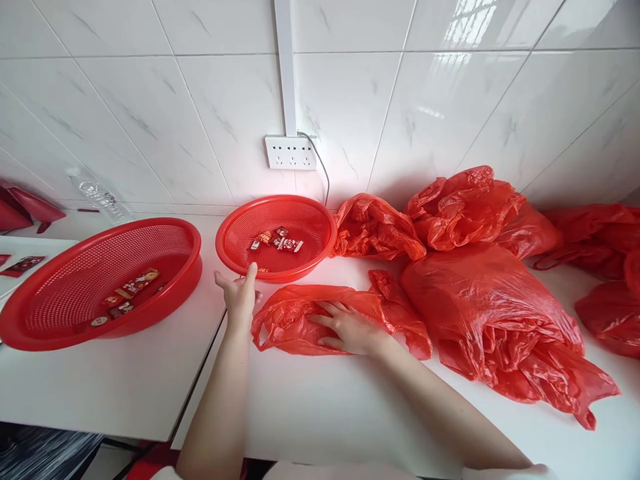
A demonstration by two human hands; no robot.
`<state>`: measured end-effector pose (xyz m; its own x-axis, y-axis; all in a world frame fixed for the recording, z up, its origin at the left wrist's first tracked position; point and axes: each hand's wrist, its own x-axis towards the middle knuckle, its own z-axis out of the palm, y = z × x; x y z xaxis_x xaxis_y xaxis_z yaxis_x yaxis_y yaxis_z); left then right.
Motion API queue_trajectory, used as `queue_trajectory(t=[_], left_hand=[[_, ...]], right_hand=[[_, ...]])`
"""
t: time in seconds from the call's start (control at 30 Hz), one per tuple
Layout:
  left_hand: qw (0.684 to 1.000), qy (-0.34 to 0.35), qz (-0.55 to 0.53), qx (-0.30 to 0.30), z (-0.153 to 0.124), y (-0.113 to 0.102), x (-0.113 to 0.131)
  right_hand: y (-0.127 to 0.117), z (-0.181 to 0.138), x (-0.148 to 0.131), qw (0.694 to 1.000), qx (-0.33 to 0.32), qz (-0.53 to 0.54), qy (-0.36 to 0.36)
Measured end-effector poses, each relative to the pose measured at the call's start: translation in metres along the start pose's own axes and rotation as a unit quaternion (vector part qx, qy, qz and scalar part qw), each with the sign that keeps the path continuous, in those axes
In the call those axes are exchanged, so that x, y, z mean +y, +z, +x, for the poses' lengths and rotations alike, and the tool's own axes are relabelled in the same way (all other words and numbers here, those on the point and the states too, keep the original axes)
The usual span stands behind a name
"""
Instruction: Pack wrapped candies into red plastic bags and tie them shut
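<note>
My right hand lies with spread fingers on a crumpled red plastic bag on the white table, pressing on it without gripping. My left hand is raised at the bag's left end, fingers apart and holding nothing. Just beyond that hand stands a small red plastic basket with a few wrapped snack packets in it. A larger red basket sits to the left, with several small packets at its bottom.
Filled red plastic bags crowd the right side of the table. A clear plastic bottle lies by the wall at left, near a white tray. A power socket with a cable is on the tiled wall. A seam divides two tabletops.
</note>
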<state>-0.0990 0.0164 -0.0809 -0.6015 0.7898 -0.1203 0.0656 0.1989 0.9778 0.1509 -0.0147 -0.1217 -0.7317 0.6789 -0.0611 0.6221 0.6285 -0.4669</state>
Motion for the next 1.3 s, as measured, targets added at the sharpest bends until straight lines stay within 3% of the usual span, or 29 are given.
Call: queue_trajectory(t=[0.1, 0.2, 0.3, 0.4, 0.5, 0.6, 0.67, 0.8, 1.03, 1.13, 1.23, 1.3], left_hand=[[0.979, -0.121, -0.09, -0.138, 0.008, -0.001, -0.002], [0.938, -0.171, -0.18, -0.244, 0.014, -0.001, -0.005], [0.929, -0.179, -0.233, -0.227, 0.016, -0.002, -0.01], [0.932, -0.173, -0.243, -0.205, 0.011, -0.003, -0.01], [0.923, -0.177, -0.253, -0.232, -0.001, -0.006, -0.004], [0.898, -0.186, -0.264, -0.299, -0.014, -0.008, 0.002], [0.895, -0.152, -0.272, -0.32, -0.022, -0.006, 0.004], [0.896, -0.078, -0.294, -0.324, -0.031, 0.002, -0.001], [0.891, -0.061, -0.297, -0.339, -0.035, 0.01, -0.012], [0.894, -0.055, -0.284, -0.343, -0.035, 0.012, -0.015], [0.898, -0.055, -0.275, -0.338, -0.039, 0.016, -0.018], [0.903, -0.059, -0.267, -0.332, -0.04, 0.018, -0.018]], right_hand=[[-0.015, -0.003, -0.016, 0.999, 0.018, 0.032, -0.036], [-0.04, -0.006, -0.034, 0.992, -0.01, 0.08, -0.094], [-0.07, -0.008, -0.049, 0.991, -0.015, 0.09, -0.095], [-0.093, -0.008, -0.056, 0.993, 0.061, 0.076, -0.067], [-0.104, -0.007, -0.056, 0.987, 0.141, 0.062, -0.039], [-0.105, -0.005, -0.051, 0.984, 0.166, 0.064, -0.021], [-0.102, -0.003, -0.046, 0.983, 0.167, 0.074, -0.02], [-0.094, 0.005, -0.033, 0.982, 0.182, 0.05, 0.004], [-0.069, 0.033, -0.014, 0.958, 0.26, -0.082, 0.085], [-0.058, 0.044, -0.007, 0.951, 0.257, -0.12, 0.121], [-0.054, 0.048, 0.002, 0.958, 0.217, -0.094, 0.164], [-0.057, 0.045, 0.007, 0.961, 0.225, -0.037, 0.155]])
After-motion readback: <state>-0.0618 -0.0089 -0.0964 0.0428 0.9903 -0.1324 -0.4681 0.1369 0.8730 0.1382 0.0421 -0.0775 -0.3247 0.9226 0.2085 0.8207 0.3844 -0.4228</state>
